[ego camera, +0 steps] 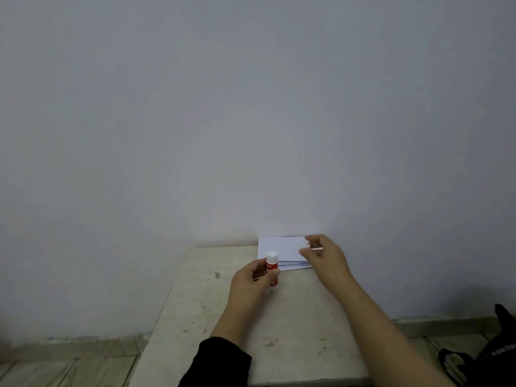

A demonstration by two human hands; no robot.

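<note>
Grey wall meets table; left hand holds glue stick, right hand paper.

Count taken against the pale, stained, flat-topped table, of which there is one.

Glue sticks: one, a red cylindrical plastic glue stick with a white cap, above the table's far middle, gripped by the left hand.

Paper: one stack of white rectangular sheets at the table's far edge. Several sheet edges show, but their number cannot be told. One top sheet is pinched at its corner by the right hand.

Hands: two, both over the table's far half.

Sleeves: one black fabric sleeve, at the table's near edge.

Bags: one black fabric bag, off the table's right side, on the floor.
</note>
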